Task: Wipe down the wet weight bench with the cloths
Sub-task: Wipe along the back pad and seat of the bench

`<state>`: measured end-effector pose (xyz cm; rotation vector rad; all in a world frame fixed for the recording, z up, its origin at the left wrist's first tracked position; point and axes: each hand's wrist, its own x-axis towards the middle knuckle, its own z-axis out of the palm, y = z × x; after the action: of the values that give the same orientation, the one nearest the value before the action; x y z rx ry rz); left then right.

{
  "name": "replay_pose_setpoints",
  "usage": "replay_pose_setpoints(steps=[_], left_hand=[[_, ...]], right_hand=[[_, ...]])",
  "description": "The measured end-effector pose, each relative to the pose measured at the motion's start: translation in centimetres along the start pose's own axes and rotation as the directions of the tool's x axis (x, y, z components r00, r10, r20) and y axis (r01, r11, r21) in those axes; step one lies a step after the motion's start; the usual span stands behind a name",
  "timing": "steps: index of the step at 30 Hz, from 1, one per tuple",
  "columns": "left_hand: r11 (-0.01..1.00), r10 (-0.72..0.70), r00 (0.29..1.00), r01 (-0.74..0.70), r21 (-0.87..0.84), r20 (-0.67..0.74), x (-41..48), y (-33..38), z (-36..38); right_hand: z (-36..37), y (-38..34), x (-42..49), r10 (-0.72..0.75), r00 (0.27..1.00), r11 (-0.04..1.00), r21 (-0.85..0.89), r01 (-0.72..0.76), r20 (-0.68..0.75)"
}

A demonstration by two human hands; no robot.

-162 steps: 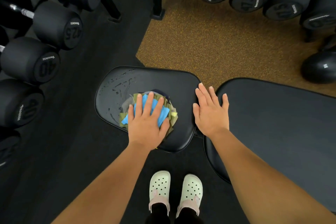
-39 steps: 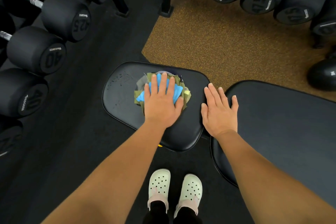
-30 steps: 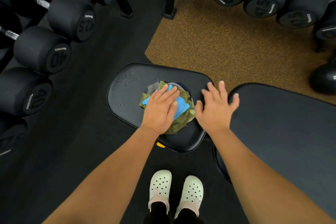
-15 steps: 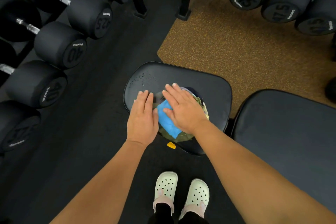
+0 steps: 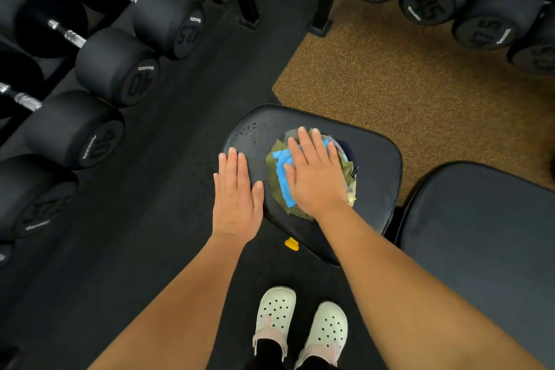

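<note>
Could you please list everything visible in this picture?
Seat pad: one, black, centre.
Back pad: one, black, right.
Cloths: one bundle, blue, olive and grey, on the seat pad.
Water drops: several, clear, seat pad's far-left corner.
Dumbbells: several, black, racked at left and top.
Yellow tab: one, below the seat pad's near edge.
Floor: black, with a brown speckled patch top right.
Clogs: two, pale green, bottom.
Left hand: flat at the seat pad's left edge.
Right hand: flat on the cloths.
</note>
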<state>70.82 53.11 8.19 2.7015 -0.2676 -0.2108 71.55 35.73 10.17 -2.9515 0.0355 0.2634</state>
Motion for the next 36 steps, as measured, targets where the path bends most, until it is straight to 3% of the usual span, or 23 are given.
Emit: replay_pose_setpoints(steps=[2, 6, 7, 9, 11, 12, 16, 18, 23, 24, 29, 31, 34, 36], left_hand=[[1.0, 0.009, 1.0, -0.009, 0.015, -0.005, 0.1, 0.0, 0.0], [1.0, 0.026, 1.0, -0.026, 0.001, -0.013, 0.2, -0.1, 0.1], [1.0, 0.027, 1.0, -0.027, -0.001, -0.008, 0.2, -0.1, 0.1], [0.999, 0.021, 1.0, -0.021, 0.025, 0.006, 0.3, -0.1, 0.1], [0.997, 0.005, 1.0, -0.007, 0.078, 0.019, 0.2, 0.0, -0.1], [0.995, -0.002, 1.0, -0.001, 0.101, 0.022, 0.2, 0.1, -0.1], [0.98, 0.009, 0.999, -0.017, 0.199, 0.039, 0.2, -0.1, -0.2], [0.973, 0.032, 0.998, -0.044, 0.226, 0.057, 0.3, -0.3, -0.4], [0.972, 0.046, 0.995, -0.064, 0.228, 0.084, 0.4, -0.4, -0.4], [0.971, 0.046, 0.995, -0.065, 0.232, 0.084, 0.4, -0.4, -0.3], [0.969, 0.047, 0.995, -0.068, 0.238, 0.091, 0.4, -0.5, -0.5], [0.969, 0.039, 0.995, -0.06, 0.24, 0.091, 0.4, -0.4, -0.5], [0.969, 0.02, 0.995, -0.043, 0.242, 0.095, 0.3, -0.3, -0.4], [0.972, 0.025, 0.995, -0.046, 0.233, 0.093, 0.3, -0.2, -0.5]], right_hand=[[0.1, -0.4, -0.2, -0.026, 0.999, 0.999, -0.029, 0.026, -0.018], [0.3, 2.3, -1.3, -0.327, 0.945, 0.941, -0.089, 0.326, 0.007], [0.3, 2.7, -1.0, -0.308, 0.951, 0.948, -0.085, 0.306, -0.012], [-0.2, 2.3, 0.5, -0.13, 0.99, 0.99, -0.055, 0.126, -0.063], [-0.4, 0.7, 1.9, 0.053, 0.997, 0.998, -0.036, -0.055, -0.048], [-0.3, -0.2, 2.4, 0.072, 0.997, 0.996, -0.054, -0.073, -0.021], [-0.4, 0.0, 2.0, -0.275, 0.961, 0.955, -0.105, 0.276, 0.024], [-0.5, 1.5, 2.1, -0.344, 0.938, 0.931, -0.119, 0.346, 0.036], [-1.0, -1.1, 4.0, 0.05, 0.999, 0.993, -0.104, -0.049, 0.004], [-0.8, -1.9, 4.0, 0.034, 0.999, 0.992, -0.121, -0.031, 0.024], [-0.7, 0.3, 2.8, -0.357, 0.933, 0.927, -0.113, 0.359, 0.038], [-0.8, 0.8, 3.5, -0.275, 0.961, 0.954, -0.115, 0.277, 0.034], [-0.7, -1.6, 5.2, -0.005, 1.0, 0.995, -0.098, 0.005, 0.003], [-0.8, -3.2, 5.8, 0.003, 1.0, 0.995, -0.105, -0.001, 0.023]])
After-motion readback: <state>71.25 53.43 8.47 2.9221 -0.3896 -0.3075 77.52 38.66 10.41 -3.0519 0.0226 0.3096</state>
